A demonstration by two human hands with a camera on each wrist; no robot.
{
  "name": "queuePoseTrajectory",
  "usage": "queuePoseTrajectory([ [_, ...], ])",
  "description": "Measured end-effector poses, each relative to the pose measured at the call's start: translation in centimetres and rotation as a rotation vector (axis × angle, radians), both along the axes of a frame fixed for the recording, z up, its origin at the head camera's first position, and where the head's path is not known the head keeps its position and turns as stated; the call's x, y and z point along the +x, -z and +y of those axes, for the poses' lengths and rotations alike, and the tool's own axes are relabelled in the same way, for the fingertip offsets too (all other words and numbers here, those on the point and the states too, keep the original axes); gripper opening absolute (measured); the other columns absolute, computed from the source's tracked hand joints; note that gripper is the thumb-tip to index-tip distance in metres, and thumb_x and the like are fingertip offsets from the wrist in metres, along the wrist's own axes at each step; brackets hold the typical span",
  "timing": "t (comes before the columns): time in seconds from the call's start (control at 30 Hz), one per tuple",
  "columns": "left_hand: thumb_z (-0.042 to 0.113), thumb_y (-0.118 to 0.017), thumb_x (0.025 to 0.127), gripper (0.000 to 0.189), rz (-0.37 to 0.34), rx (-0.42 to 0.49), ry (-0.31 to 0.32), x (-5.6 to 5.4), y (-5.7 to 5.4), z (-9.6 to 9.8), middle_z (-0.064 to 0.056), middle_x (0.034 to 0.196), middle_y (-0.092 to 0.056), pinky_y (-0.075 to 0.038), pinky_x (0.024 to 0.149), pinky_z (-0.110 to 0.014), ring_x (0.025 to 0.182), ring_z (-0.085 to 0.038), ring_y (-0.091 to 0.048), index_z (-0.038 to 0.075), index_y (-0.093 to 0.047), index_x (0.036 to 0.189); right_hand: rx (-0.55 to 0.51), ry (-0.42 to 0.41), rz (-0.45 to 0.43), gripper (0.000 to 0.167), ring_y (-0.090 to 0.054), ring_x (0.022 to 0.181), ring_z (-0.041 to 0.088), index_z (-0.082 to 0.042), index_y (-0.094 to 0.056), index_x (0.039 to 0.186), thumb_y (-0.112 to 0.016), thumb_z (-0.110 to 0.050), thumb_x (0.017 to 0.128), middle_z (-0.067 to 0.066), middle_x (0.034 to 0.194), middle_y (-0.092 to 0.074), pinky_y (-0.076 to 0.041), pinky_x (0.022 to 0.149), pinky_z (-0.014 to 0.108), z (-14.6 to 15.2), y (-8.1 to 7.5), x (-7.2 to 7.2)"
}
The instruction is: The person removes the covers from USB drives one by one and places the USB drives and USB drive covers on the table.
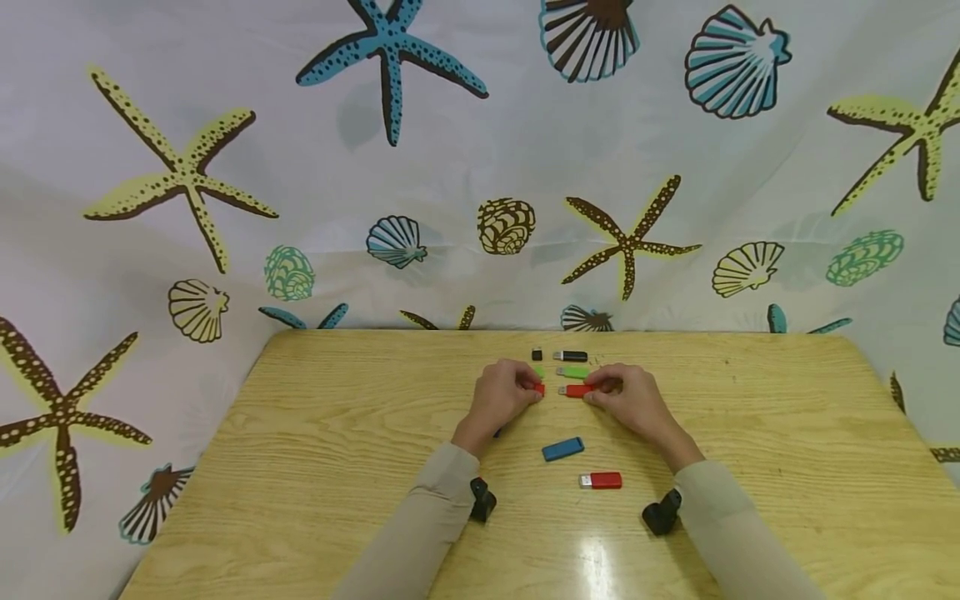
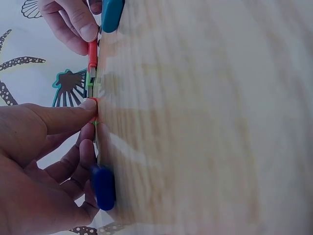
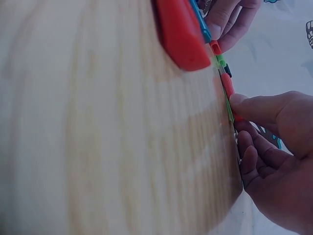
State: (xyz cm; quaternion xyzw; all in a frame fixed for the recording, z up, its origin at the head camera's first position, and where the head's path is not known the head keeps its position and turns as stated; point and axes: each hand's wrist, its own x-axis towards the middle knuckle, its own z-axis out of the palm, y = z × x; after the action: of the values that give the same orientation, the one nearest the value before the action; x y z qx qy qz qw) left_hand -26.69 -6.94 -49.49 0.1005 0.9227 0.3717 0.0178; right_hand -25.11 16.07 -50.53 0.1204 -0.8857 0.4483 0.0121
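Note:
In the head view my left hand pinches a small red cap between thumb and fingertips, at the tabletop. Facing it across a small gap is a red USB stick, its metal plug pointing left. My right hand pinches that stick at its right end. Just behind them lie a green USB stick and a green cap, partly covered by the left fingers. Farther back a black USB stick lies beside its black cap. The left wrist view shows the red cap under the thumb.
Nearer on the wooden table lie a blue USB stick and a second red USB stick with its plug bare. A dark blue cap sits by the left hand, mostly hidden in the head view. A patterned cloth hangs behind.

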Motion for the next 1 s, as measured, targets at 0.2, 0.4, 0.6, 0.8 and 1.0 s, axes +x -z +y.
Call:
queuePoseTrajectory([
  [0.2, 0.007, -0.082, 0.088, 0.015, -0.017, 0.035, 0.023, 0.3, -0.4, -0.3, -0.004, 0.087, -0.072, -0.056, 0.071, -0.035, 0.076, -0.017, -0.065, 0.006, -0.079, 0.102, -0.006, 0.01, -0.014, 0.016, -0.066, 0.087, 0.023, -0.002, -0.078, 0.106, -0.079, -0.007, 0.091, 0.012, 0.104, -0.073, -0.055, 0.078, 0.036, -0.1, -0.2, 0.2],
  [0.4, 0.004, -0.08, 0.089, 0.017, -0.031, 0.13, 0.051, 0.6, -0.7, -1.0, -0.006, 0.089, -0.071, -0.056, 0.072, -0.035, 0.077, -0.018, -0.065, 0.002, -0.078, 0.105, -0.041, 0.007, -0.016, 0.019, -0.066, 0.088, 0.022, -0.002, -0.077, 0.109, -0.079, -0.007, 0.091, 0.01, 0.102, -0.074, -0.055, 0.08, 0.037, 0.1, -0.2, 0.3],
  [0.6, 0.005, -0.077, 0.092, 0.015, -0.014, 0.172, 0.062, 0.9, -0.8, -1.6, -0.008, 0.094, -0.072, -0.057, 0.075, -0.037, 0.083, -0.021, -0.067, 0.001, -0.077, 0.106, -0.064, 0.002, -0.002, 0.02, -0.066, 0.088, 0.022, -0.002, -0.076, 0.111, -0.078, -0.007, 0.092, 0.008, 0.099, -0.074, -0.054, 0.08, 0.035, 0.4, -0.2, 0.6],
  [0.8, 0.008, -0.076, 0.093, 0.016, 0.006, 0.154, 0.047, 1.5, -0.9, -2.0, -0.01, 0.099, -0.074, -0.058, 0.079, -0.04, 0.087, -0.025, -0.068, 0.002, -0.077, 0.108, -0.095, 0.005, -0.009, 0.022, -0.066, 0.091, 0.024, -0.002, -0.075, 0.115, -0.077, -0.007, 0.093, 0.01, 0.101, -0.073, -0.055, 0.08, 0.033, 0.4, -0.5, 1.2],
  [1.0, 0.01, -0.076, 0.093, 0.019, 0.009, 0.144, 0.027, 2.2, -1.2, -2.4, -0.013, 0.107, -0.074, -0.058, 0.081, -0.044, 0.092, -0.028, -0.069, 0.002, -0.076, 0.11, -0.128, 0.0, -0.004, 0.026, -0.066, 0.097, 0.027, -0.001, -0.072, 0.119, -0.076, -0.009, 0.094, 0.015, 0.11, -0.071, -0.056, 0.087, 0.042, 0.4, -0.9, 2.0],
])
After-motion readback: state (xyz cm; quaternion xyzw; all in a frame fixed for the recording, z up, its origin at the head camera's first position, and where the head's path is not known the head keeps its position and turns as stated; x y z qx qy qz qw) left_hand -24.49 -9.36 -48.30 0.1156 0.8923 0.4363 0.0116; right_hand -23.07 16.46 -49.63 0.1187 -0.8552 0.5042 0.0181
